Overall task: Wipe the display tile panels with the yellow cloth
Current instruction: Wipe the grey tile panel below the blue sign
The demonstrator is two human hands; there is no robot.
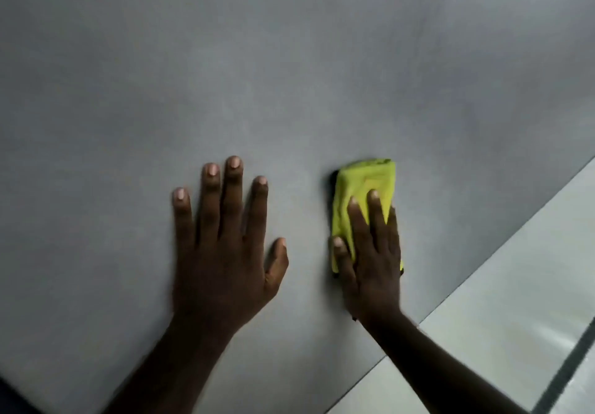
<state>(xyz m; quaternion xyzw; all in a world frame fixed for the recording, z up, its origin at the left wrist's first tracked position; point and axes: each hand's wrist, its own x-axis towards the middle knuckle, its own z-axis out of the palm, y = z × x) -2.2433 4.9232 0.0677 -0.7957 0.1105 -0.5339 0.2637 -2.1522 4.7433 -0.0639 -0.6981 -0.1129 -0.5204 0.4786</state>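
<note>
- grey tile panel [257, 59] across nearly the whole view, matte, faintly mottled; its right-hand edge slanting from the bottom middle of the view up to the right side.
- yellow cloth [365, 181] folded into a thick upright pad, flat against the panel, right of the panel's middle and near that slanting edge but clear of it; a sliver of something dark along the pad's left edge and at its lower corners.
- right hand [370, 262] laid over the lower half of the cloth, pressing it to the panel; two fingers [375, 210] straight, pointing up over the fabric, thumb stretched along the pad's left edge; not clenched, no pinch visible; outer fingers hidden, so no telling whether wrapped round the pad's right edge.
- left hand [222, 252] released, holding nothing, palm flat on bare panel, all five fingers straight and fanned out; just left of the cloth, with a strip of bare panel between thumb tip and pad.
- left forearm [167, 365] and right forearm [428, 365] bare, rising from the bottom of the view, the right one crossing the panel's slanting edge.
- beyond that edge, at lower right, a paler glossy surface [515, 285] with a thin dark line [566, 368] running diagonally across it.
- dark patch [13, 397] past the panel's lower left corner, too dim to identify.
</note>
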